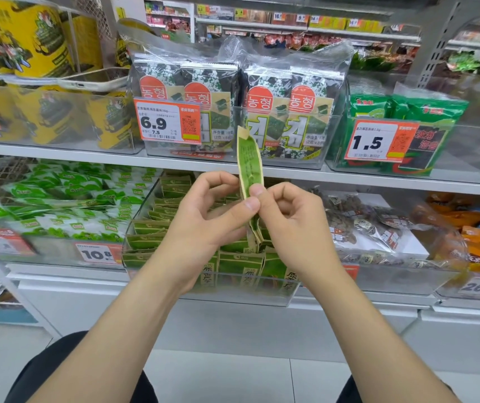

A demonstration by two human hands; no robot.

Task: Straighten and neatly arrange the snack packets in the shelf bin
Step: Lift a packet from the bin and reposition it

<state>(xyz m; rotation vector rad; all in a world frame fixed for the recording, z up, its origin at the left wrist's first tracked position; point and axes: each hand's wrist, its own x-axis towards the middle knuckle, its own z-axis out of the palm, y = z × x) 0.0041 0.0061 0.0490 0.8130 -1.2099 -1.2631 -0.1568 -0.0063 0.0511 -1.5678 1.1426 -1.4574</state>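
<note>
Our forearms (122, 330) reach toward the lower shelf (364, 295), where our left hand (201, 216) and right hand (288, 219) both pinch 1 green packet (250, 161) at its middle, fingers curled, holding it upright and edge-on above the clear bin (247, 298) of matching packets (238, 266) standing in uneven rows; seaweed packs (233, 106) sit on the shelf above (58, 148)

We hold one packet (250, 167) upright between left hand (204, 210) and right hand (288, 216), in front of the bin (218, 298) on the lower shelf. Rowed packets (151, 228) sit inside it. Multipacks (285, 112) on the shelf above; bagged snacks (364, 222) to the bin's right.
</note>
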